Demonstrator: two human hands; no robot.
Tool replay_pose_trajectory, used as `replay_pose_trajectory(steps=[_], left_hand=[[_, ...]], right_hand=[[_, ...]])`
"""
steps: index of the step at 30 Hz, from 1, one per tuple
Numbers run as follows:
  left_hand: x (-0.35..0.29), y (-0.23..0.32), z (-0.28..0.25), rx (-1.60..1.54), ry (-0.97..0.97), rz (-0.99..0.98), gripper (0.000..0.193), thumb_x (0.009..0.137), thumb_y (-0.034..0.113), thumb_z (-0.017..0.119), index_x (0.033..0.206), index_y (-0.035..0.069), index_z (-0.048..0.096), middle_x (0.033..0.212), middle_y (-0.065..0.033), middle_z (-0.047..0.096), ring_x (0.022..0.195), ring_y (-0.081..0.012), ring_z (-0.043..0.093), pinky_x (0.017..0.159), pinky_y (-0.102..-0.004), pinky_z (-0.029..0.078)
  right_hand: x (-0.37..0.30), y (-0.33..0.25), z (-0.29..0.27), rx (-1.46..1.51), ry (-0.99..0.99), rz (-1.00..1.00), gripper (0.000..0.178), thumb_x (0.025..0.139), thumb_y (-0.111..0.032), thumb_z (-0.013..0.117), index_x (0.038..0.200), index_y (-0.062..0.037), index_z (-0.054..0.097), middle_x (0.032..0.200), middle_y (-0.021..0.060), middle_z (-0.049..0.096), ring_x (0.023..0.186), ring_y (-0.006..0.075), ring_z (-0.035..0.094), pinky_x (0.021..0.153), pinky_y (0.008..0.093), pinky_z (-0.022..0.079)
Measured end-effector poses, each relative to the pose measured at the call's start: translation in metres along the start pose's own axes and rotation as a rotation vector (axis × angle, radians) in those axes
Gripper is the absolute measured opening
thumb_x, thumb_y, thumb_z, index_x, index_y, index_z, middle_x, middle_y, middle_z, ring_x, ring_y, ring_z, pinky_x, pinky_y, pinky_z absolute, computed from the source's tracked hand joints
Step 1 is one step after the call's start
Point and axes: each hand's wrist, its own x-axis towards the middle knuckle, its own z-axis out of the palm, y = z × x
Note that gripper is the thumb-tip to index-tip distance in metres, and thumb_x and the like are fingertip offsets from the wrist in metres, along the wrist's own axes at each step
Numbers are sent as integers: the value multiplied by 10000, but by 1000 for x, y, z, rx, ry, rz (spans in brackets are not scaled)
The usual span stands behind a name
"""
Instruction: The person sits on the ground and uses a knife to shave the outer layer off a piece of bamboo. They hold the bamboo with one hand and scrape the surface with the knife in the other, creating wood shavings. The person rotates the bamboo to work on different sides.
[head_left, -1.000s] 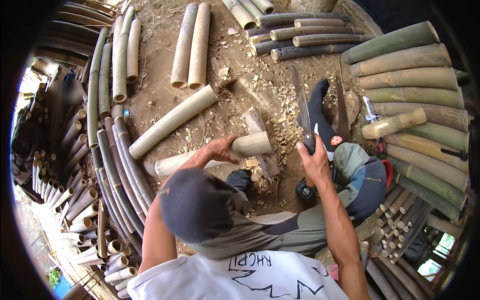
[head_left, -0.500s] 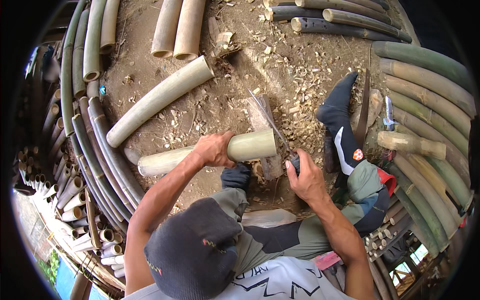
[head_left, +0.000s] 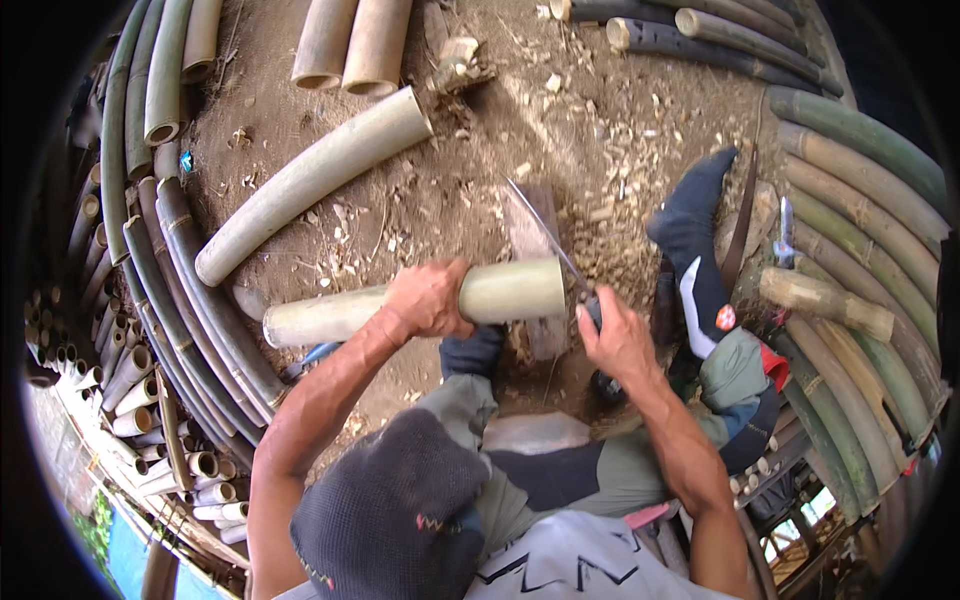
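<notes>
My left hand (head_left: pixel 430 298) is closed over the middle of a pale bamboo tube (head_left: pixel 514 290). The tube lies crosswise in front of me, its right end over a flat wooden block (head_left: pixel 546 338) on the ground. In my right hand (head_left: pixel 618 340) is the dark handle of a knife (head_left: pixel 543 228). Its long, narrow blade points away and to the left, just beyond the tube's right end. Whether the blade touches the bamboo I cannot tell. My fingers hide part of the handle.
Another cut bamboo tube (head_left: pixel 315 185) lies farther off to the left. Bamboo poles (head_left: pixel 190 270) line the left, with more poles (head_left: pixel 850 200) on the right, where a wooden mallet-like piece (head_left: pixel 826 300) rests. Wood chips (head_left: pixel 610 215) litter the dirt near my dark-shod foot (head_left: pixel 692 208).
The view has shifted slightly. My hands keep their holds on the tube and knife, with little movement. A blue item now shows beside my left forearm, below the tube.
</notes>
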Motion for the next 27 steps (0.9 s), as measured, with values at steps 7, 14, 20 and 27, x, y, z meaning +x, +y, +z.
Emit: replay_pose_trajectory(steps=[7, 14, 20, 27], left_hand=[[-8, 2, 13, 42, 197, 38, 767, 608, 375, 876, 1216, 64, 526, 1092, -142, 640, 1053, -337, 649, 895, -466, 541], [-6, -5, 27, 54, 367, 110, 798, 587, 338, 887, 1236, 63, 512, 1068, -128, 623, 1041, -333, 630, 907, -457, 515], [-14, 7, 39, 147, 464, 62, 798, 608, 312, 860, 1278, 56, 509, 1135, -120, 613, 1071, -309, 610, 933, -433, 487], [-17, 11, 48, 189, 588, 52, 817, 609, 269, 859, 1314, 56, 507, 1233, -126, 601, 1119, -298, 598, 982, -433, 464]], right_hand=[[0, -25, -15, 177, 259, -245, 335, 941, -238, 644, 1133, 18, 545, 908, 252, 668, 769, 413, 701, 629, 451, 560], [-3, -36, -25, 169, 169, -178, 390, 946, -275, 648, 1183, 18, 545, 912, 277, 662, 748, 385, 710, 609, 429, 551], [10, 5, -10, 53, -97, 85, 297, 947, -263, 638, 1056, -7, 537, 908, 250, 675, 737, 443, 686, 612, 487, 535], [5, -28, -19, 192, 283, -309, 358, 936, -252, 659, 1115, 39, 551, 842, 245, 658, 735, 362, 712, 615, 406, 556]])
